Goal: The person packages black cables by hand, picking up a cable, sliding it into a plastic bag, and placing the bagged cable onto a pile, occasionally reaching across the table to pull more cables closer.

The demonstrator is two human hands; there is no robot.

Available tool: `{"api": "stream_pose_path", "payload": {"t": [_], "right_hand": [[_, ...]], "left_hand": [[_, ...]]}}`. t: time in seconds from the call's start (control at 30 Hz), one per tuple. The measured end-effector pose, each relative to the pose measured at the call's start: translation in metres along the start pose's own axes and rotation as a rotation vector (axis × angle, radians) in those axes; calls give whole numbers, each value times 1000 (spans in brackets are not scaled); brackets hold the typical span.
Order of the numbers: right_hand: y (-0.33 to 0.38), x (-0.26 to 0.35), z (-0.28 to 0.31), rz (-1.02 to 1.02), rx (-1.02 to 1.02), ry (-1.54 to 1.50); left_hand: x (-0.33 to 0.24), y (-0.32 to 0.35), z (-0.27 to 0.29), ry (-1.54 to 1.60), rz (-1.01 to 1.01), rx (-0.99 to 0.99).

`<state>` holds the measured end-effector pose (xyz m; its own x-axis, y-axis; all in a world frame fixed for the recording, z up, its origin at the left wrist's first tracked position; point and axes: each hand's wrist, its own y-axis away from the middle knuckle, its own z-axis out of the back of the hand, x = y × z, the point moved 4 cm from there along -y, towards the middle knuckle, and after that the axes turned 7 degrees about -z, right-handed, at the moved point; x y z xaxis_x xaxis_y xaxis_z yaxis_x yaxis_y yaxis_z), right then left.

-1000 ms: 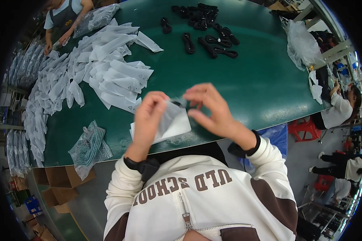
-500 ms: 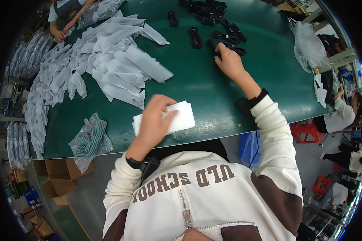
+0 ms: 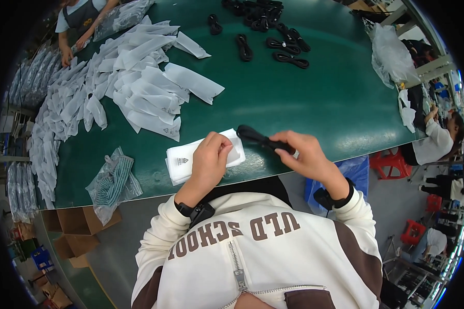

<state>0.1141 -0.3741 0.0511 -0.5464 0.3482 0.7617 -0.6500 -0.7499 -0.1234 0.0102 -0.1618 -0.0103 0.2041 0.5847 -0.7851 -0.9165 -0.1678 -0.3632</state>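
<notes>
cable bundle (image 3: 255, 136) juts left from the right grip (image 3: 308, 154) — clasped at one end.

Over the feed I log a deep green tabletop (image 3: 288, 103), plain black on both the held cable (image 3: 251, 135) and the spare coils (image 3: 291, 60), and white on the stacked pouches (image 3: 178, 153), marked with small dark print. Loose pouches (image 3: 149, 98) read milky grey-white, the bagged fabric (image 3: 116, 177) striped teal and pale. I also note a cream top (image 3: 273, 252) with brown lettering and panels, a red stool (image 3: 389, 164), blue plastic (image 3: 360, 167).
</notes>
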Motion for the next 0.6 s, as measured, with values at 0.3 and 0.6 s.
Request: {"api": "stream_pose_path", "payload": {"t": [0.3, 0.6], "right_hand": [[6, -9, -22, 67, 152, 22], [-23, -4, -40, -7, 155, -160]], "left_hand": [[-10, -4, 4, 187, -30, 6], [-26, -15, 10, -17, -277, -12]]}}
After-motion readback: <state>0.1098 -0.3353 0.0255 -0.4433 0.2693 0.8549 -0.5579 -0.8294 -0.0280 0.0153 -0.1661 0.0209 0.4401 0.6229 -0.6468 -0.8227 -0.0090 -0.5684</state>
